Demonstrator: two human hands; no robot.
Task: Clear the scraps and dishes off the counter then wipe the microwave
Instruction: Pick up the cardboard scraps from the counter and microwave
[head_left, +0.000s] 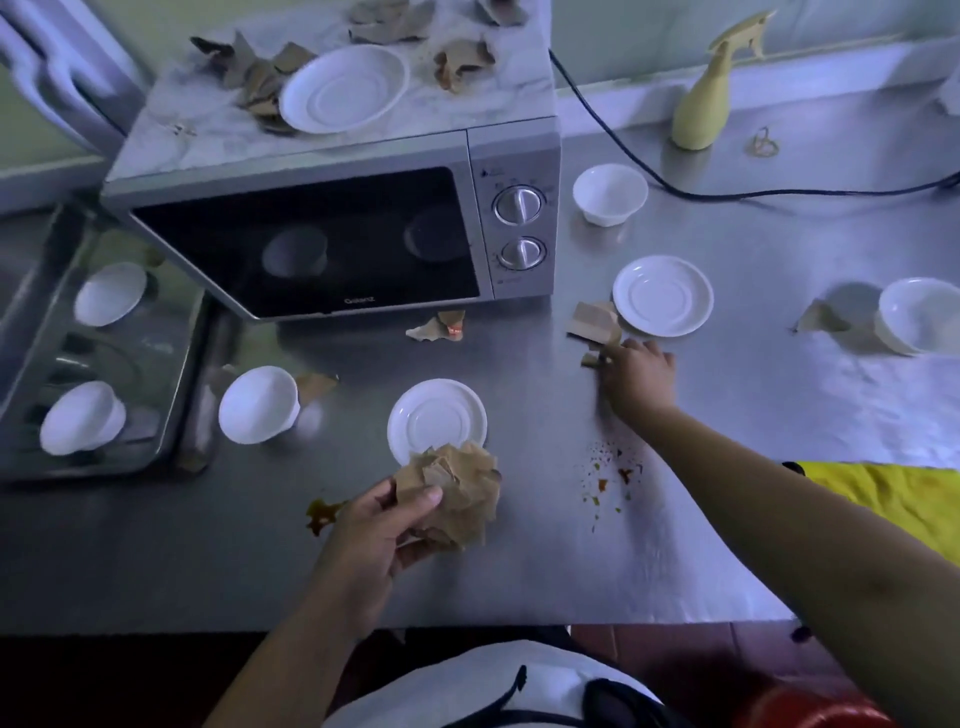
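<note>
Standing far left on the surface (519, 571), microwave (337, 228) carries torn scraps (462, 65) on top. Left hand (379, 530) grips wad of brown scraps (452, 488), near centre. Right hand (639, 376) touches scrap (592, 322) beside saucer (662, 295), right of microwave; grasp cannot be told.

Free room: bare tabletop (779, 415) was seen right of centre and along the near edge | Blocked: left rear was filled by the microwave (332, 223) | Scattered obstacles: saucers (662, 296), bowls (610, 193), paper scraps (595, 322) | Rear: crossed by a cable (727, 195), with a spray bottle (698, 111) beside it
</note>
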